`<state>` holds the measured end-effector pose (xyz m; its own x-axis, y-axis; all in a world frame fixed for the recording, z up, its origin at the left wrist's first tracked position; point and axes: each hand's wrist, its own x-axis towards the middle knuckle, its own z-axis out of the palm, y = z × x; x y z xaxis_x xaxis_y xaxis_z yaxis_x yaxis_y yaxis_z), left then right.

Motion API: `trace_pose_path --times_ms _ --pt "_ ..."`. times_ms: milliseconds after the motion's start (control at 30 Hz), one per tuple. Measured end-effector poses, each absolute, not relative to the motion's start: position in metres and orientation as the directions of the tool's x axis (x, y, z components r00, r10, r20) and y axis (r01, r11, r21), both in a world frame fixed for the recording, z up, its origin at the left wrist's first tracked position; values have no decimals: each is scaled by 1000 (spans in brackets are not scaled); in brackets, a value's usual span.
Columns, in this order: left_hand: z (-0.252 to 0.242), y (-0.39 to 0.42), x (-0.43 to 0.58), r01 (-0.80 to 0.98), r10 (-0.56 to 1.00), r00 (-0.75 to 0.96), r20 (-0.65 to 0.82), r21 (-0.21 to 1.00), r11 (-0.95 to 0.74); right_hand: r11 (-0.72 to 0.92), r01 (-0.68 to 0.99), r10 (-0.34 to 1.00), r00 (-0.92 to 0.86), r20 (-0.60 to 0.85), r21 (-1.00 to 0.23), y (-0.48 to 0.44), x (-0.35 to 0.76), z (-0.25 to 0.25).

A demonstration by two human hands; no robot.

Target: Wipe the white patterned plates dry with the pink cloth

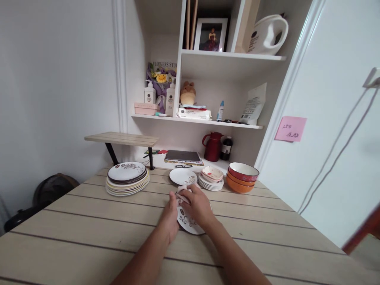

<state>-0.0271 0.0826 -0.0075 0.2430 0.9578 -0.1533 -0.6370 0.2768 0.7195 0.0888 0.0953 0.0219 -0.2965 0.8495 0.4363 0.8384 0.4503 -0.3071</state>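
Observation:
A white plate [187,222] with a brown floral pattern is held tilted above the middle of the wooden table [118,221]. My left hand [171,215] grips its left edge, thumb up along the rim and the other fingers hidden behind. A pale cloth [181,191] lies bunched under the fingers of my right hand [197,204], pressed against the upper part of the plate. Just beyond, another patterned plate [182,176] with a dark rim lies on the table.
Left stands a stack of plates [127,178] near a small raised shelf [121,137]. Small plates [211,185] with little dishes [212,173] and a stack of red and orange bowls [242,178] are at the right. A red jug [212,147] stands behind.

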Motion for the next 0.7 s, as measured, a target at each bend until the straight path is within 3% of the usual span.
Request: trace_pose_path --times_ms 267,433,600,700 --pt "-10 84 -23 -606 980 190 -62 778 167 299 906 869 -129 478 -299 102 103 21" --pt "-6 81 -23 -610 982 168 -88 773 174 202 941 890 -62 451 -270 102 119 24" --pt "-5 79 -25 -658 985 104 -141 733 174 88 969 953 -16 301 -229 95 145 29" --pt "-4 80 -26 -673 980 100 -175 713 196 118 970 982 -81 173 -213 89 157 31"
